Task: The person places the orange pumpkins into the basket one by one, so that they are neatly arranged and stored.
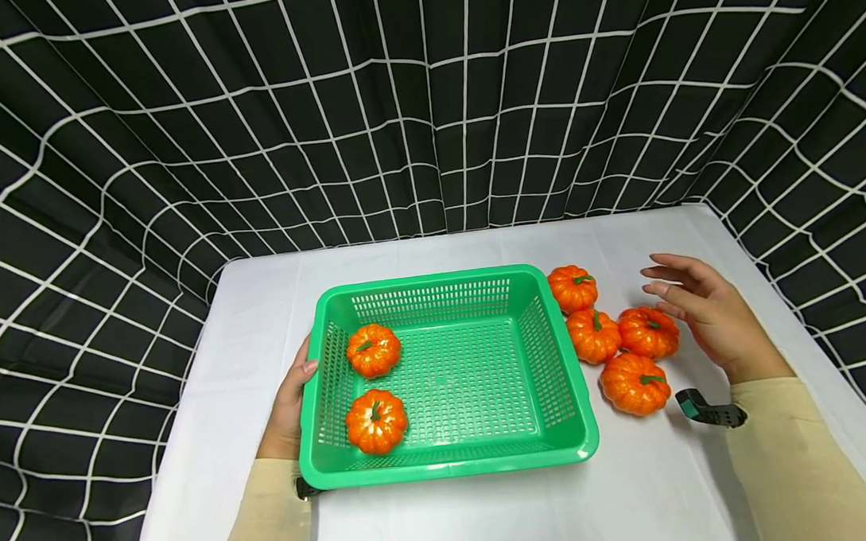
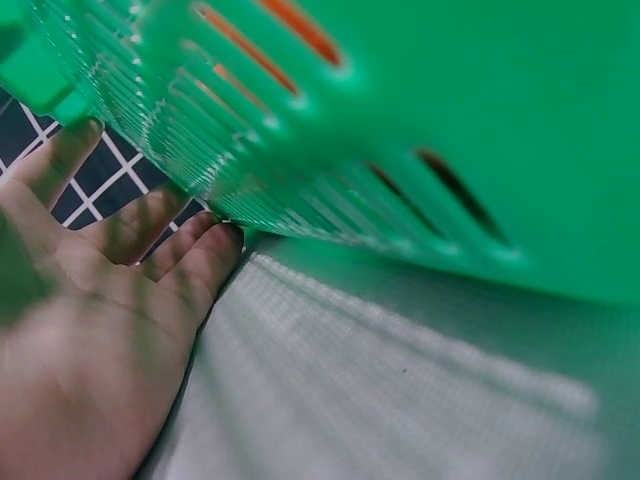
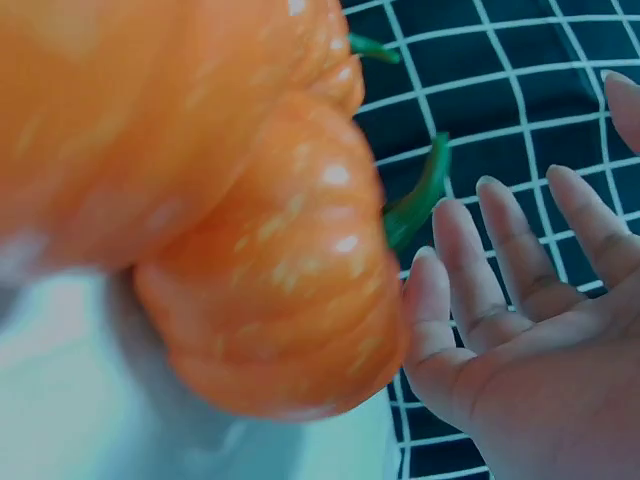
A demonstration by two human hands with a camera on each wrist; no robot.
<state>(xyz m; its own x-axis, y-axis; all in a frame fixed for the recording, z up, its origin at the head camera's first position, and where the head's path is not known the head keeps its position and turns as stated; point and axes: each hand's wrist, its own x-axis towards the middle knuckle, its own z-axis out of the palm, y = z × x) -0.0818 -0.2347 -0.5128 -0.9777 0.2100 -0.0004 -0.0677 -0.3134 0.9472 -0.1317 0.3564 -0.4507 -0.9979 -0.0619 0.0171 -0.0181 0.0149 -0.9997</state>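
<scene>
My left hand (image 1: 292, 399) is at the left side of a green plastic basket (image 1: 450, 475). In the left wrist view, the fingertips of this left hand (image 2: 100, 300) touch the basket's slotted wall (image 2: 330, 200), palm apart from it. Two orange pumpkins, a rear one (image 1: 374, 350) and a front one (image 1: 376, 421), sit inside along the left. My right hand (image 1: 707, 313) hovers with spread fingers just right of a pumpkin (image 1: 648, 333) and holds nothing. In the right wrist view, the fingertips of the right hand (image 3: 530, 330) are beside a pumpkin (image 3: 285, 280) with a green stem.
Several pumpkins are clustered right of the basket: one at the back (image 1: 573, 288), one by the rim (image 1: 593, 336) and one at the front (image 1: 635, 384). A white cloth covers the table (image 1: 427, 521). Black curtains (image 1: 427, 103) with white grid lines surround it.
</scene>
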